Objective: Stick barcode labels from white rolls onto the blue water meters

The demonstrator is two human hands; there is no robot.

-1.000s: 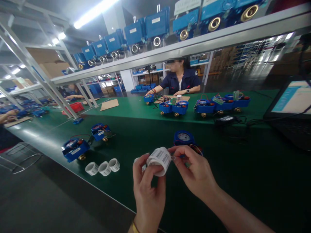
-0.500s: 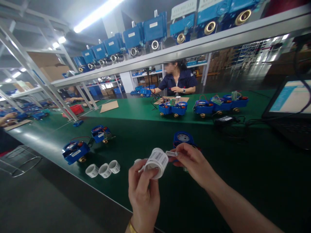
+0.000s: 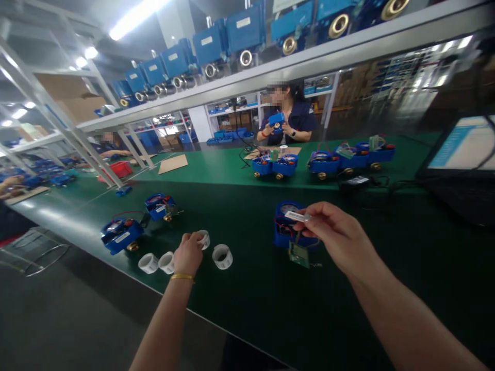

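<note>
My right hand [image 3: 335, 229] pinches a small white barcode label [image 3: 297, 216] between thumb and fingertips. It hovers over a blue water meter [image 3: 284, 236], whose wires lead to a green circuit board [image 3: 299, 254] lying in front of it. On the left, my left hand [image 3: 188, 253] is closed on the edge of a label roll [image 3: 204, 239] at the bench surface, partly hidden by the fingers. Two more label rolls, a left one [image 3: 148, 263] and a right one [image 3: 166, 262], stand beside that hand. Another label roll [image 3: 222, 256] sits between my hands.
Two blue meters [image 3: 122, 236] stand at the bench's left. Across the bench are several wired meters [image 3: 324, 162], a laptop [image 3: 460, 149] and a black adapter [image 3: 356, 181]. Overhead, a metal shelf [image 3: 228, 85] bears several blue meters. A co-worker [image 3: 296, 118] holds a blue meter.
My left hand has moved left and down, bringing the label roll to the bench. The label is off the roll, in my right hand, nearer the meter. The co-worker has raised a meter.
</note>
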